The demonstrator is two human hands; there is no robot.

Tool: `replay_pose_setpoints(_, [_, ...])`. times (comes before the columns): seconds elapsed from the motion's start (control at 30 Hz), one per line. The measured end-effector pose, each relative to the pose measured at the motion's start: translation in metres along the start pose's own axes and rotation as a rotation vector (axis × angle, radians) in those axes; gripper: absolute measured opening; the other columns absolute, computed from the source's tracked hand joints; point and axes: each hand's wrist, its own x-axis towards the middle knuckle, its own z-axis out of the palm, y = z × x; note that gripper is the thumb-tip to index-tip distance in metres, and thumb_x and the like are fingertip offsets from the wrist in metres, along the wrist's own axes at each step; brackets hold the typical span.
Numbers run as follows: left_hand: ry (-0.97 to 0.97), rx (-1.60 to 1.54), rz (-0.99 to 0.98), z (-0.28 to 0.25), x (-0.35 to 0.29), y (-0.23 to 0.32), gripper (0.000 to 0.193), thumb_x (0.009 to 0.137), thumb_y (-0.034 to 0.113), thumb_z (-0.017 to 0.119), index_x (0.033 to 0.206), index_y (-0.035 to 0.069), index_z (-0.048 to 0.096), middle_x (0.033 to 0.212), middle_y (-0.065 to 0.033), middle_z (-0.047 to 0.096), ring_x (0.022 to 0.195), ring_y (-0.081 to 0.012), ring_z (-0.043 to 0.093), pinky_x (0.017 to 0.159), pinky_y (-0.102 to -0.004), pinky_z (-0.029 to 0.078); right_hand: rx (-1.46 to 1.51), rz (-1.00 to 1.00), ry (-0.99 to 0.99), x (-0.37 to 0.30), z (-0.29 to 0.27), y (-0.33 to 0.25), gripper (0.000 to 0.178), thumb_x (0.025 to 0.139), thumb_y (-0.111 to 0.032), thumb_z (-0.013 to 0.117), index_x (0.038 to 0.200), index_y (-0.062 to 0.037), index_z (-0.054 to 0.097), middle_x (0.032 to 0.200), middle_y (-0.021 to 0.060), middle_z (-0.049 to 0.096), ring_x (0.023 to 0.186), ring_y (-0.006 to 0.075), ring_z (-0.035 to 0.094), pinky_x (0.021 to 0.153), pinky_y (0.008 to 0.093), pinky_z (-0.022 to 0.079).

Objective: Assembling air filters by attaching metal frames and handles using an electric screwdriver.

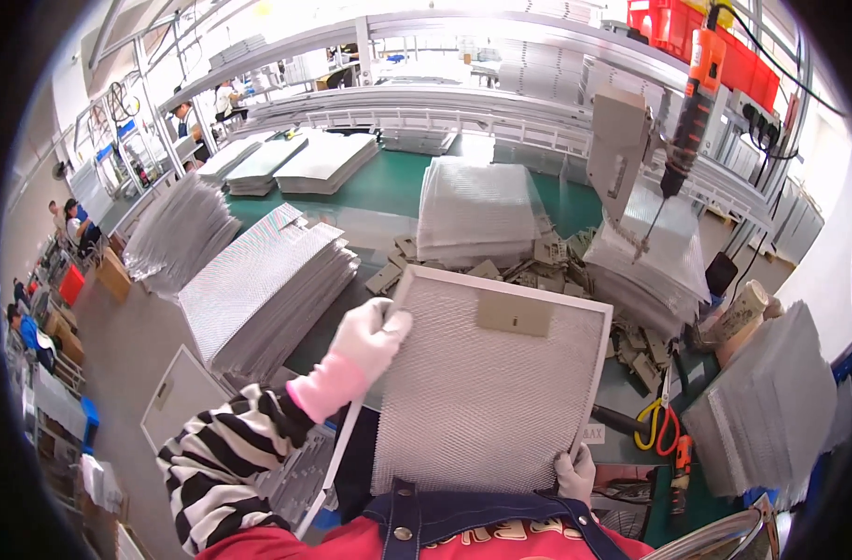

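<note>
A rectangular metal mesh panel [482, 392] stands tilted in front of me, with pale frame strips along its top and right edges and a beige plate [513, 315] at the top. My left hand [365, 341], in a white glove with a pink cuff, is closed around the frame at the upper left corner. From there a pale frame strip [342, 448] slants down and outward, apart from the mesh's left edge. My right hand [576, 473], also gloved, grips the panel's lower right edge; part of it is hidden.
Mesh sheets are stacked left [267, 280], behind [477, 205] and right [767, 411]. Loose beige plates [547, 261] lie behind the panel. An orange power screwdriver [697, 103] hangs at upper right. Scissors [664, 420] and an orange-handled tool [681, 467] lie to the right.
</note>
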Motion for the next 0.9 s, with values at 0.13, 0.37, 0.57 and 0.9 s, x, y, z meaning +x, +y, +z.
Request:
replay_pose_setpoints(0.13, [-0.079, -0.114, -0.043, -0.002, -0.006, -0.044, 0.03, 0.089, 0.022, 0.056, 0.097, -0.007, 0.057, 0.078, -0.0048, 0.061, 0.071, -0.0084, 0.052, 0.066, -0.0242, 0.044, -0.078, 0.02, 0.057, -0.007, 0.0, 0.003, 0.034, 0.084, -0.016, 0.063, 0.108, 0.0035, 0.049, 0.097, 0.0054, 0.058, 0.086, 0.0117, 0.052, 0.082, 0.027, 0.04])
replay_pose_setpoints(0.37, [-0.055, -0.129, -0.207, -0.028, -0.008, -0.063, 0.032, 0.088, 0.021, 0.054, 0.103, -0.006, 0.056, 0.084, -0.0046, 0.061, 0.075, -0.0093, 0.053, 0.069, -0.0242, 0.044, -0.173, -0.013, -0.062, 0.008, 0.026, -0.013, 0.026, 0.084, -0.015, 0.059, 0.101, 0.0025, 0.05, 0.089, 0.0036, 0.057, 0.079, 0.0091, 0.05, 0.075, 0.0247, 0.042])
replay_pose_setpoints(0.57, [-0.022, -0.241, -0.052, -0.046, 0.02, -0.049, 0.028, 0.088, 0.019, 0.055, 0.102, -0.006, 0.055, 0.083, -0.0024, 0.058, 0.073, -0.0075, 0.049, 0.068, -0.0224, 0.041, -0.301, -0.035, -0.137, 0.012, 0.035, -0.03, 0.025, 0.084, -0.015, 0.058, 0.1, 0.0027, 0.049, 0.087, 0.0032, 0.057, 0.077, 0.0078, 0.049, 0.072, 0.0236, 0.042])
replay_pose_setpoints(0.9, [-0.021, -0.194, -0.051, -0.018, -0.001, -0.023, 0.027, 0.088, 0.018, 0.052, 0.098, -0.007, 0.055, 0.079, -0.0046, 0.058, 0.073, -0.0091, 0.05, 0.067, -0.0242, 0.042, -0.072, -0.057, 0.005, 0.004, 0.024, -0.017, 0.027, 0.084, -0.01, 0.056, 0.106, 0.0038, 0.05, 0.096, 0.0061, 0.058, 0.084, 0.0115, 0.052, 0.08, 0.0262, 0.042])
